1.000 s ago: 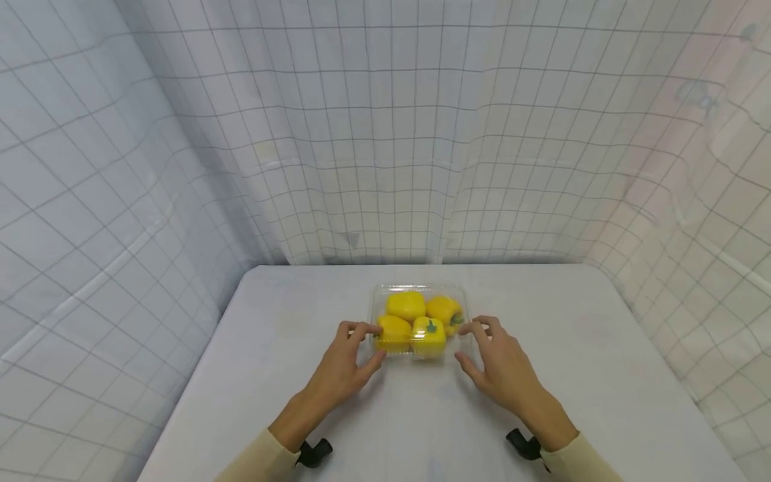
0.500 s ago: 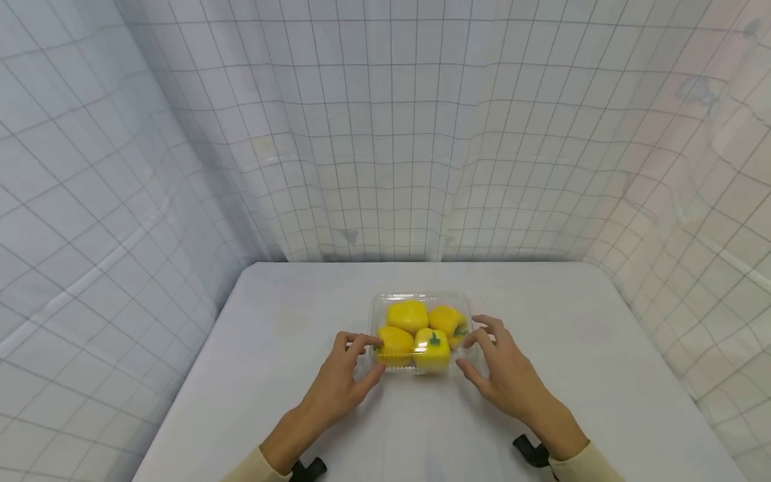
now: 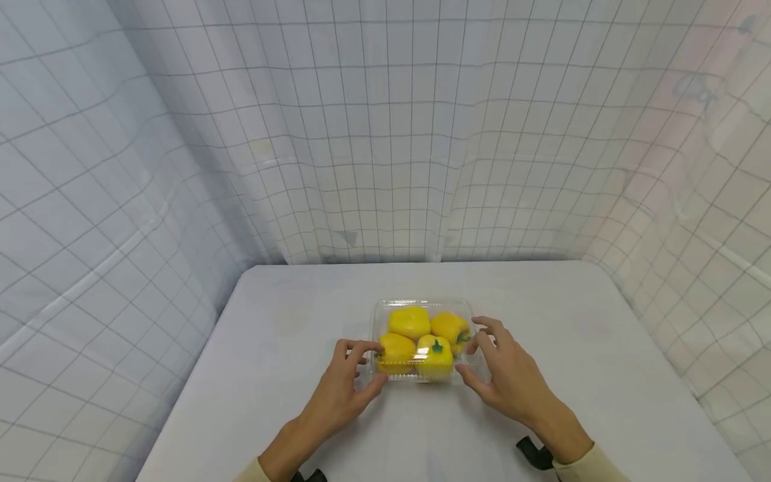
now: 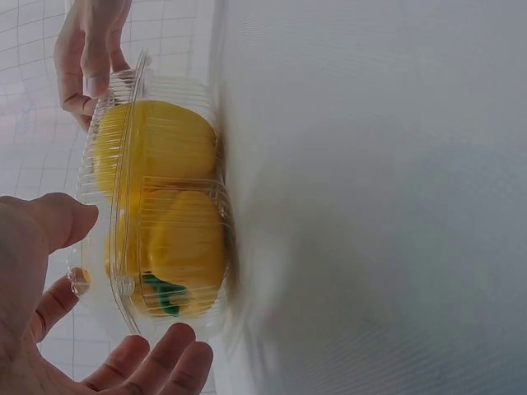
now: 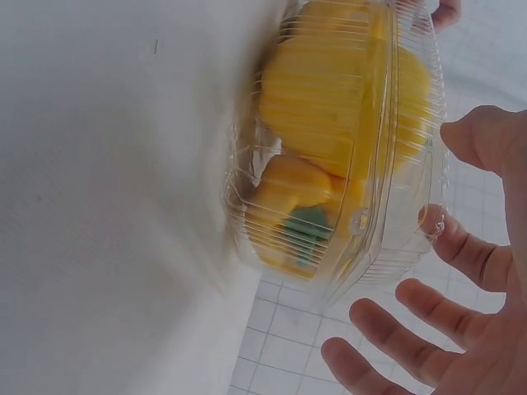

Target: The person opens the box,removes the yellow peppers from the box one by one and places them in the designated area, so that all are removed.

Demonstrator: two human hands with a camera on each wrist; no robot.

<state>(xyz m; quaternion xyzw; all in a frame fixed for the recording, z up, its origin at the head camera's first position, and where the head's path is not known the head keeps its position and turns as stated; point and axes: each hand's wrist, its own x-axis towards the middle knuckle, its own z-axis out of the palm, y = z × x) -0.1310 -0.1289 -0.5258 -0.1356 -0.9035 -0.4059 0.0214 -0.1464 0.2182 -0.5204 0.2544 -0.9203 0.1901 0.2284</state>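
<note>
A clear plastic clamshell box (image 3: pixel 381 314) sits lidded on the white table with several yellow bell peppers (image 3: pixel 409 323) packed inside. Green stems show through the plastic. At its left side is my left hand (image 3: pixel 343 381), fingers spread and loosely bent. In the left wrist view its index fingertip (image 4: pixel 80 281) is against the lid, the thumb right by the edge. My right hand (image 3: pixel 512 378) stands opposite, at the right side. Its index fingertip (image 5: pixel 431 220) touches the lid's corner in the right wrist view, while the other fingers stay spread apart from the box.
The white table (image 3: pixel 289 314) ends at a far edge just before a hanging white grid-patterned curtain (image 3: pixel 361 134). The same sheeting closes off the left and right sides. Black wrist mounts (image 3: pixel 535 454) sit under the sleeves.
The box of peppers has slid nearer to me, away from the table's far edge, with both hands staying at its sides and shifting along slightly. It moved less in the last half second.
</note>
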